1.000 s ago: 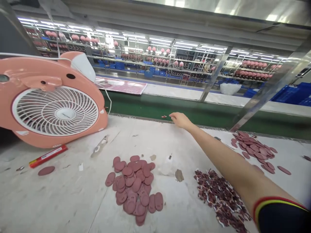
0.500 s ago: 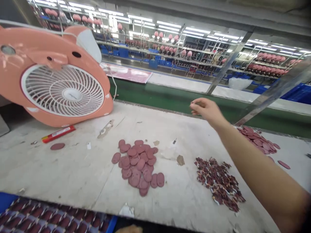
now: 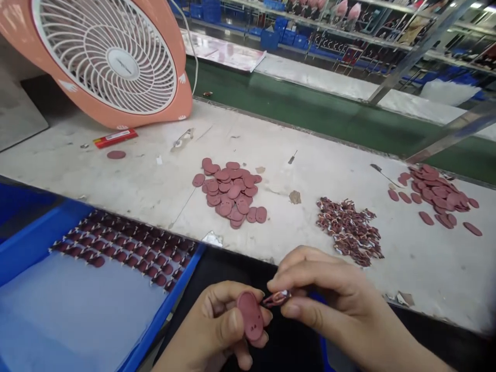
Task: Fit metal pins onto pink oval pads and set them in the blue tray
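Observation:
My left hand (image 3: 228, 328) holds a dark pink oval piece (image 3: 250, 316) with small holes near its lower end, pinched between thumb and fingers. Close beside it, my right hand (image 3: 321, 294) pinches a small dark red bundle with white and orange strands (image 3: 278, 298); its tip reaches the left fingers. Beyond my hands, a heap of similar oval pieces (image 3: 234, 191) lies on the white table (image 3: 279, 243). Right of it is a pile of dark red bundles (image 3: 351, 230), and farther right a second heap of ovals (image 3: 439, 191).
A blue tray (image 3: 147, 330) at the lower left holds rows of ovals with dark parts, beside a pale sheet (image 3: 73, 305). An orange fan (image 3: 174, 98) stands at the back left, near a red packet (image 3: 116, 138). Metal posts (image 3: 414, 57) rise at the right.
My right hand has come back from the table's far edge to the near side. My left hand, barely visible before, now shows with an oval piece. The view has tilted down, showing more tray.

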Available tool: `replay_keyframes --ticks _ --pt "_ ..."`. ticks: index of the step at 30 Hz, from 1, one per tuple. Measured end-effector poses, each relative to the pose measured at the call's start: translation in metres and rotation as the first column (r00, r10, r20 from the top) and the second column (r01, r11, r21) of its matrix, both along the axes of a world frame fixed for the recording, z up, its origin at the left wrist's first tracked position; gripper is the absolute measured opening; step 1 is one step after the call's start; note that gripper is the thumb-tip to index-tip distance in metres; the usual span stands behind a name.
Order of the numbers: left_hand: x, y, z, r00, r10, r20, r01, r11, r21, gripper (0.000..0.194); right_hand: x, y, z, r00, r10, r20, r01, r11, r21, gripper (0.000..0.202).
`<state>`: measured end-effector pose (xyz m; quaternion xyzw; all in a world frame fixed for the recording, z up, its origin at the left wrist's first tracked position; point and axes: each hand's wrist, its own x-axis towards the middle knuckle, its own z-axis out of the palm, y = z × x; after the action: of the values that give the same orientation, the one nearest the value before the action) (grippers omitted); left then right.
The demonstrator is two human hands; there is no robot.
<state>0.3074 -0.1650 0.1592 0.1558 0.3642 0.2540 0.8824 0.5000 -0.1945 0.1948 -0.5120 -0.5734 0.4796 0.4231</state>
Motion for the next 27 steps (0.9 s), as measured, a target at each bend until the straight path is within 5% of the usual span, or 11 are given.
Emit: replay_keyframes --ticks 27 --pt "0.0019 -0.0012 -0.0044 0.998 0.006 -0.057 -0.010 0.997 -0.071 0.032 -0.0010 0.0069 0.0054 0.965 0.181 0.191 -0.199 0.977 0.078 0.017"
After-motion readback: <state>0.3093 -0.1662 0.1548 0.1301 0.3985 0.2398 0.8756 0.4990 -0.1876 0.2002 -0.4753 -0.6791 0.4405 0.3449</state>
